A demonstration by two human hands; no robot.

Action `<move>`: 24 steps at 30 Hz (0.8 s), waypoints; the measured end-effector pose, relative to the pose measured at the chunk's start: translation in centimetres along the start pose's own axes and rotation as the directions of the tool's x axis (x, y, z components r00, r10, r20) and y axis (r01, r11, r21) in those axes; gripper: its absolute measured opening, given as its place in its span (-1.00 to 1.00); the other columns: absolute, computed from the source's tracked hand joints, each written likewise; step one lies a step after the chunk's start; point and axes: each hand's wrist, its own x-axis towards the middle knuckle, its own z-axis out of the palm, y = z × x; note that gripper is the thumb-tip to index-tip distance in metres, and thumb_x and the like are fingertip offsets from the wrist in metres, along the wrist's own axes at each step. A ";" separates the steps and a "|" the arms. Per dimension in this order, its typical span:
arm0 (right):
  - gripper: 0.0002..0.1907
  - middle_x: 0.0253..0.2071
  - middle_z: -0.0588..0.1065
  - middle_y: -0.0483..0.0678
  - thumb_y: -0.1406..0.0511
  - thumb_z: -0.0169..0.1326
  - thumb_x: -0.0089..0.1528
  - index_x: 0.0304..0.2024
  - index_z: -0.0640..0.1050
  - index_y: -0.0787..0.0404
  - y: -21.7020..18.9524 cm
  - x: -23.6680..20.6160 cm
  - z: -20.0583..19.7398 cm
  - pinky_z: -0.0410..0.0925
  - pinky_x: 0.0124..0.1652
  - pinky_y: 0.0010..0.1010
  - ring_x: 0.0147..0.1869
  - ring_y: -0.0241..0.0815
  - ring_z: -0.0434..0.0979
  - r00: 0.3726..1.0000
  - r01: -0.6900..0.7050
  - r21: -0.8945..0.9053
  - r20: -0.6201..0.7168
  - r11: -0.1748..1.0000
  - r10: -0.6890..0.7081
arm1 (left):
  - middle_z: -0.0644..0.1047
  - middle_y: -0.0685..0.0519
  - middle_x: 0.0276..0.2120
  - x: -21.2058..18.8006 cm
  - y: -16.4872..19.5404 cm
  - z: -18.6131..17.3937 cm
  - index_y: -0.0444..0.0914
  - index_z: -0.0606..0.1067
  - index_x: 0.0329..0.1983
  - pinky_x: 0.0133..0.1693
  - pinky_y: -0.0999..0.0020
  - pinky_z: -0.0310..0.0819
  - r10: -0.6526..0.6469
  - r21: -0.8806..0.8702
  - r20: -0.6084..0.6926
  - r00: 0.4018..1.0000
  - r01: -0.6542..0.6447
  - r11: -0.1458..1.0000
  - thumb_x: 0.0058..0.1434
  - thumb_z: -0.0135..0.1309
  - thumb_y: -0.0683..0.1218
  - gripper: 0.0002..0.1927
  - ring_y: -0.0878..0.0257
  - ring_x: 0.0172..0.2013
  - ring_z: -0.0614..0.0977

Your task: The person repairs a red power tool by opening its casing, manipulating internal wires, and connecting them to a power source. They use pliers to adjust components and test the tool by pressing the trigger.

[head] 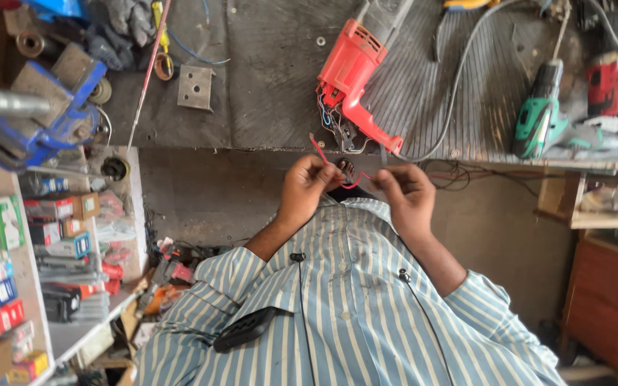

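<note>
Currently both hands, left [305, 187] and right [405, 189], pinch thin red wire [321, 153] mid-frame; opened red plastic drill [354, 75] above remains unassembled, wires exposed.

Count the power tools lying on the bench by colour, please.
Red: 2, the opened drill and the tool at the right edge
Green: 1, the green drill
Total: 3
Not counted: the red wire pinched by the left hand and the right hand.
</note>
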 end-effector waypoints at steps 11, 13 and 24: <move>-0.83 -0.40 0.51 0.00 0.40 0.36 0.20 -0.16 0.68 0.26 -3.1 5.0 -4.4 0.37 -0.42 -0.34 -0.42 -0.13 0.56 0.771 0.634 -0.572 0.412 0.520 -0.486 | 0.49 0.01 -0.46 -2.0 0.7 4.5 -0.36 0.60 -0.12 -0.42 0.38 0.32 0.552 0.756 -0.206 0.808 -0.227 0.614 0.32 0.20 -0.22 -0.89 0.32 -0.50 0.44; -0.85 -0.39 0.52 -0.03 0.39 0.35 0.21 -0.17 0.67 0.25 -3.4 5.6 -4.4 0.39 -0.40 -0.33 -0.40 -0.14 0.57 0.731 0.680 -0.544 0.461 0.491 -0.503 | 0.50 0.00 -0.47 -1.7 0.8 5.3 -0.36 0.62 -0.09 -0.48 0.35 0.31 0.582 0.785 -0.191 0.791 -0.233 0.574 0.26 0.26 -0.25 -0.83 0.29 -0.55 0.45; -0.87 -0.42 0.53 -0.10 0.36 0.36 0.21 -0.24 0.66 0.24 -2.8 6.9 -3.4 0.39 -0.45 -0.35 -0.43 -0.17 0.58 0.612 0.789 -0.504 0.588 0.352 -0.529 | 0.51 -0.02 -0.44 -1.1 -0.4 5.1 -0.35 0.56 -0.18 -0.44 0.29 0.39 0.730 0.871 -0.009 0.684 -0.353 0.342 0.20 0.34 -0.27 -0.81 0.18 -0.49 0.55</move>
